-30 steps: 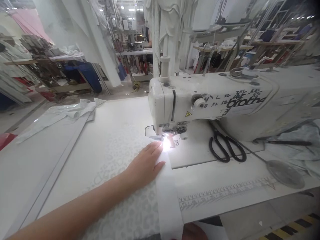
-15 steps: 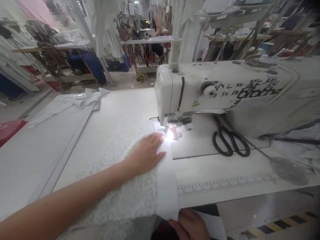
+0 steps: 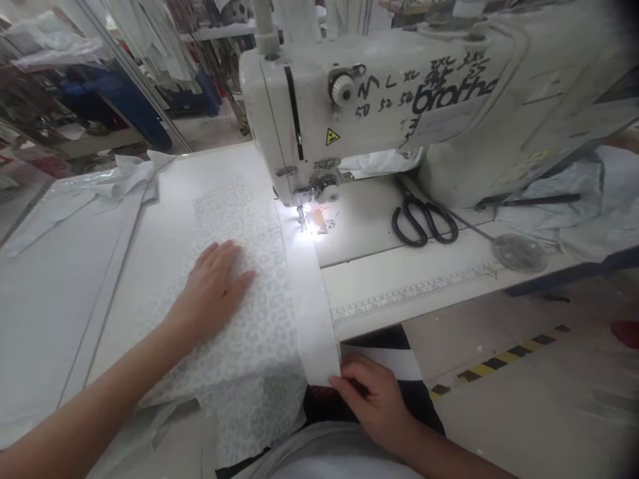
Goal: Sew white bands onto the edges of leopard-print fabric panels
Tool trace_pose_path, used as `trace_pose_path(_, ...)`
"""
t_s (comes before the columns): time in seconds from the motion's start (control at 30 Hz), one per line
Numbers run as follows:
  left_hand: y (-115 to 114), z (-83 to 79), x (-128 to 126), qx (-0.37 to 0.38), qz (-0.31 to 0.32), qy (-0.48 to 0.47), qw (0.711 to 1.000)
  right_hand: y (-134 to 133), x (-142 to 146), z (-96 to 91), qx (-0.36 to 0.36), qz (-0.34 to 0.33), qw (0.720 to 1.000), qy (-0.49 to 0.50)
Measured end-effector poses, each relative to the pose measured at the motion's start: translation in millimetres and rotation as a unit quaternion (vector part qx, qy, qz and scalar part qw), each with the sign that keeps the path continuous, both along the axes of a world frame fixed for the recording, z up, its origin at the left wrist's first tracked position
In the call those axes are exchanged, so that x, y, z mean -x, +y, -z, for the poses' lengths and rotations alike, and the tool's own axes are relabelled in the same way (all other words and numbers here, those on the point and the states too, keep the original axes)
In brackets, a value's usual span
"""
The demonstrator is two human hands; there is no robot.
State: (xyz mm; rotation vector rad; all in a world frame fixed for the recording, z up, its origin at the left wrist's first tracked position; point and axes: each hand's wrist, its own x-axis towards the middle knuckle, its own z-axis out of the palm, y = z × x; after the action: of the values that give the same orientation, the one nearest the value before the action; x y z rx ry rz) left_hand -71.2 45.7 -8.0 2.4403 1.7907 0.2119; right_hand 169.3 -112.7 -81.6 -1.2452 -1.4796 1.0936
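Observation:
Under the lit needle of a sewing machine (image 3: 302, 216) runs a plain white strip (image 3: 308, 299), along the right edge of a pale leopard-print fabric (image 3: 264, 319). My left hand (image 3: 214, 286) lies flat on the print, fingers spread, left of the strip and apart from the needle. At the table's front edge, my right hand (image 3: 372, 392) pinches the near right corner of the white strip between thumb and fingers. Part of the printed fabric hangs over the front edge towards my lap.
Black-handled scissors (image 3: 424, 219) lie right of the needle, beside a thin rod with a round, flat end (image 3: 522, 253). A printed ruler scale (image 3: 409, 296) runs along the table's front. Crumpled pale cloth (image 3: 564, 199) is at the right. More fabric (image 3: 132, 176) lies at the back left.
My left hand has slid left and back from beside the needle onto the print. My right hand still holds the strip's near end. The view has tilted down and right.

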Motion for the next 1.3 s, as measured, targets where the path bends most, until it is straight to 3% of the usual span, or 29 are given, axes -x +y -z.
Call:
trace_pose_path(0.23,14,7.1,4,-0.006,-0.010,0.006,1.000,1,0,-8.3,-0.027,0.023,0.999,-0.042)
trace_pose_path(0.47,20,6.7,8,-0.028,0.021,0.005,0.999,0,1,-3.2,-0.066,0.043,0.993,-0.088)
trace_pose_path(0.6,-10,-5.5,-18,-0.041,0.086,-0.037,0.995,2,-6,-4.1,-0.181,-0.016,0.976,-0.121)
trace_pose_path(0.77,-55,-7.1,-57,0.063,0.229,-0.143,0.961,11,-22,-19.5,-0.262,-0.126,0.945,-0.149)
trace_pose_path(0.87,-62,0.8,-61,0.067,0.267,-0.129,0.953,20,-28,-33.1,-0.312,-0.142,0.921,-0.185)
trace_pose_path(1.0,-63,1.4,-53,0.075,0.269,-0.084,0.956,31,-25,-46.3,-0.374,-0.145,0.892,-0.211)
trace_pose_path(1.17,-64,-5.5,-50,0.107,0.267,-0.061,0.956,41,-18,-48.6,-0.345,-0.158,0.904,-0.195)
trace_pose_path(1.3,-46,-3.8,-48,0.107,0.258,-0.058,0.958,58,-16,-52.6,-0.295,-0.172,0.921,-0.186)
